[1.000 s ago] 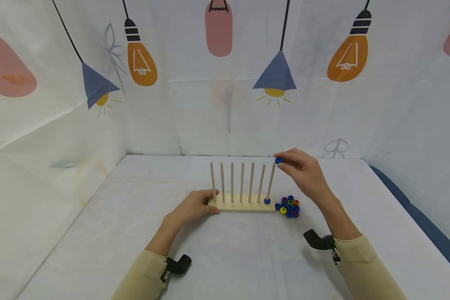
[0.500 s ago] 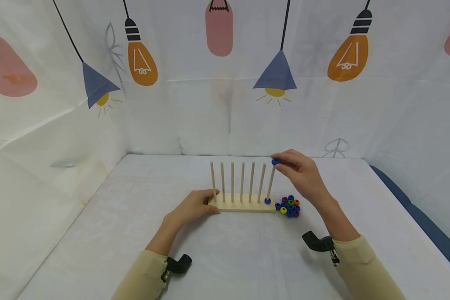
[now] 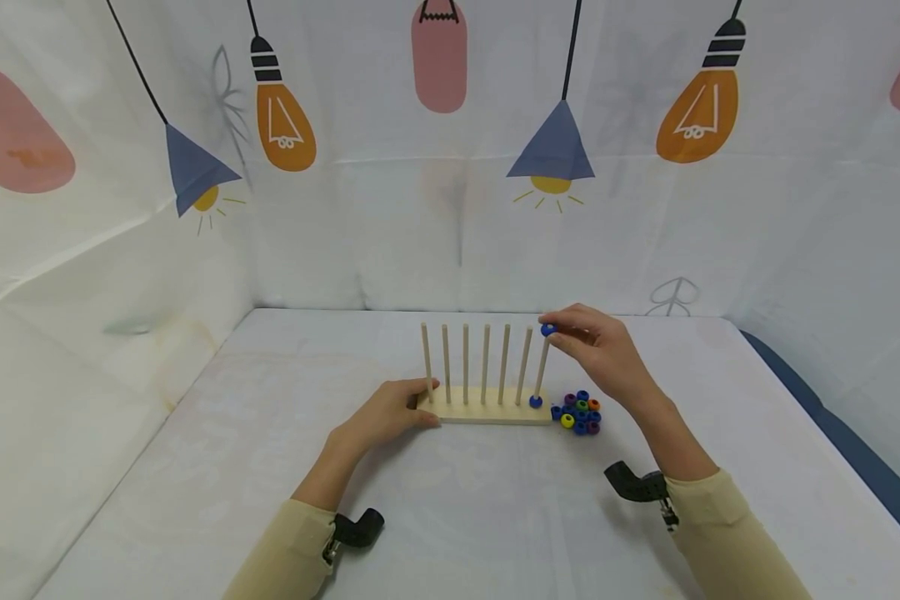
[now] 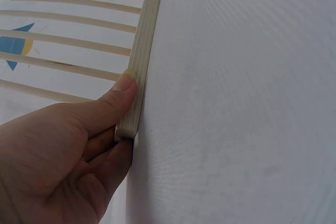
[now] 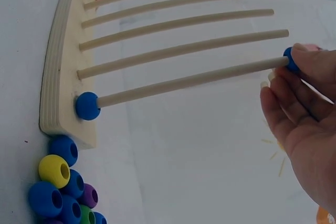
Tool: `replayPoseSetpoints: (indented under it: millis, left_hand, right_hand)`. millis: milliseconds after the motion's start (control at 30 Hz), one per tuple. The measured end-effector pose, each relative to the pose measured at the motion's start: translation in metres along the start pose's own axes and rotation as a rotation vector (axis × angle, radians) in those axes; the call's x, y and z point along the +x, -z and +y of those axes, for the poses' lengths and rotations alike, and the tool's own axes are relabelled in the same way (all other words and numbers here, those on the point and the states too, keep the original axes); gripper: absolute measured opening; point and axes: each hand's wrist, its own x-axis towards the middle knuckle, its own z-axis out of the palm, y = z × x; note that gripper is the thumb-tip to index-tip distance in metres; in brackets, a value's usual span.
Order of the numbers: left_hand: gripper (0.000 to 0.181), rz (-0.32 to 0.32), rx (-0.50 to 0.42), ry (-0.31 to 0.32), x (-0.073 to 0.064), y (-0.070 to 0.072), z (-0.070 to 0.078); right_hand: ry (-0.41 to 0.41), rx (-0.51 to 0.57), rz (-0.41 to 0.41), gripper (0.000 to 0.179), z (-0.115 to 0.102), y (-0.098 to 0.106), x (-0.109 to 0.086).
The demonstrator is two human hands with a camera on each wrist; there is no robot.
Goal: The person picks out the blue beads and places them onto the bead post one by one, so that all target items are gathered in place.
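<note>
The right hand point(image 3: 603, 348) pinches a blue bead point(image 3: 548, 330) at the tip of the rightmost peg point(image 3: 542, 365); the left hand point(image 3: 384, 416) grips the wooden pegboard's left end, toward the table's far edge.

On the table point(image 3: 465, 508), loose beads point(image 3: 581, 416) lie just right of the peg board point(image 3: 487, 412).

White patterned cloth point(image 3: 390, 242) behind a white table point(image 3: 465, 517)
On the cloth I count 2 orange bulbs point(image 3: 286, 125), 2 blue lampshades point(image 3: 552, 146), 3 pink shapes point(image 3: 440, 62); a dark blue strip point(image 3: 877, 477) shows past the table's right edge.
</note>
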Motion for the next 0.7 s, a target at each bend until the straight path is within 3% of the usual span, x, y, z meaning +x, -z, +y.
replayPoseSetpoints:
  millis: [700]
  left_hand:
    - [0.062,0.000,-0.004,0.000,0.000,0.000,0.001]
  right_hand:
    - [-0.066,0.079,-0.137,0.018,0.011,0.004,0.000]
